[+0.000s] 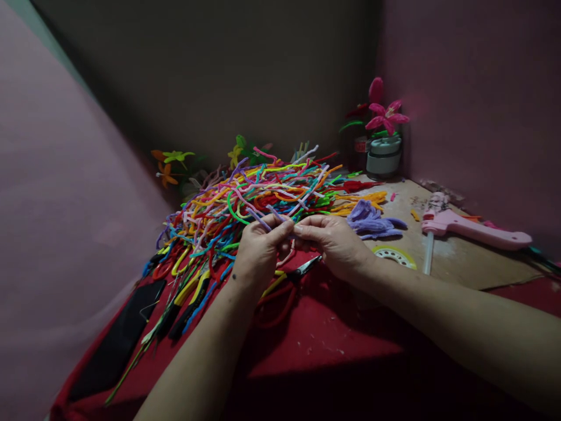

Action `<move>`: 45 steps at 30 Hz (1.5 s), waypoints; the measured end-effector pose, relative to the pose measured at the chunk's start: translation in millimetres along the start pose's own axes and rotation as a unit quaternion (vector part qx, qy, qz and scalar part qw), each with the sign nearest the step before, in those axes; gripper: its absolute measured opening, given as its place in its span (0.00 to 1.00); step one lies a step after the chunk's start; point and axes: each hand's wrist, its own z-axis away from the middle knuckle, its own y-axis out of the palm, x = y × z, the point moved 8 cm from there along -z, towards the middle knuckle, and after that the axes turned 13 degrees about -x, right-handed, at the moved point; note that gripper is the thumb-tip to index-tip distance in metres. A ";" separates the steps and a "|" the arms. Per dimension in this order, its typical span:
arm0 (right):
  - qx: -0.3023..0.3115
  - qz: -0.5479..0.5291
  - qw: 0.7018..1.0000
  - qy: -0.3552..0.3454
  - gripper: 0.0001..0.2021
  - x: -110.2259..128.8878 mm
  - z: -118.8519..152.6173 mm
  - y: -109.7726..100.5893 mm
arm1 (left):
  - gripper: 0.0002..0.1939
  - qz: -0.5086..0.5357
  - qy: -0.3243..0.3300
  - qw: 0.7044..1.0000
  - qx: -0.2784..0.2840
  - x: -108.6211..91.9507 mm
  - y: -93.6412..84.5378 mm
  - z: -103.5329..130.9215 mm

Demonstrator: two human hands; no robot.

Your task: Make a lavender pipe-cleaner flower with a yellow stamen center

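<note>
Where the tips of the two hands meet, purple strands are held up at the near edge of the pile. They are pinched between thumb and forefinger by the left hand, with no gap left; the fingers of the right hand are likewise closed tip to tip and appear to be set on the strands too, though that contact is mostly hidden. Whether one folded strand or two are held cannot be told. The long axis is pointed away and leftward from the fingers, so the free ends are placed nearer the left hand, where room is crowded by the pile. Below the hands, scissors are laid with their tip toward the right hand. More room is left nearer the body, up to the edge of the red bench. Rightward, movement is bounded by a purple bunch, tape and a glue gun.
</note>
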 end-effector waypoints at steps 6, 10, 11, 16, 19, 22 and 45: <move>0.011 0.000 1.000 -0.011 0.09 1.0 -0.5 1.0 | 0.10 0.007 0.008 1.000 0.001 -1.4 -0.9 0.1; 0.002 0.003 1.000 -0.011 0.09 5.3 2.1 1.3 | 0.09 0.017 0.009 1.000 -0.022 -5.8 -2.9 1.4; 0.000 0.003 1.000 -0.011 0.09 6.3 2.6 1.5 | 0.09 0.025 0.012 0.999 -0.030 -7.5 -3.6 1.4; 0.000 0.010 1.000 0.000 0.07 6.0 3.3 3.2 | 0.09 0.035 0.028 0.997 -0.058 -13.8 -6.6 1.0; -0.004 0.022 1.000 0.005 0.07 4.3 3.1 2.8 | 0.09 0.026 0.044 0.996 -0.072 -16.2 -9.2 0.4; -0.006 0.032 0.999 0.007 0.07 1.9 2.5 1.7 | 0.10 0.020 0.063 0.992 -0.104 -19.0 -15.4 -0.2; -0.028 -0.070 0.996 0.053 0.04 -6.8 1.8 3.4 | 0.09 0.084 0.115 0.979 -0.144 -28.7 -22.8 -1.8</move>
